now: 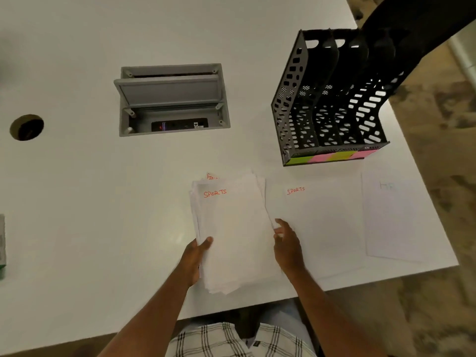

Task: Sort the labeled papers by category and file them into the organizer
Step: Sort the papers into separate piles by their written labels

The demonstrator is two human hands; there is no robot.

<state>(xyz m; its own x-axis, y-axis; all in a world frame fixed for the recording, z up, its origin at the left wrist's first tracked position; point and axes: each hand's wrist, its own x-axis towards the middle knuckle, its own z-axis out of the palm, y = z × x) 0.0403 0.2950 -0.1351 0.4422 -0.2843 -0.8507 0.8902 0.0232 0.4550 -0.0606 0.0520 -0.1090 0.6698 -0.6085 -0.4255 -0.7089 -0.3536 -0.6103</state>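
Note:
A stack of white papers (233,228) is held over the table's near edge; its top sheet reads SPORTS in red. My left hand (197,253) grips the stack's left edge, thumb on top. My right hand (287,243) touches the stack's right edge with its fingertips. Flat on the table to the right lies a single sheet marked SPORTS (316,222). Further right lies a sheet with a faint HR label (394,215). The black mesh organizer (332,99) stands at the back right, with several slots and green and pink sticky labels along its front.
The white table (103,202) has an open grey cable box (171,99) in its middle and a round grommet hole (26,127) at the left. A green-edged object (2,243) sits at the left edge. A dark chair part (417,24) looms behind the organizer.

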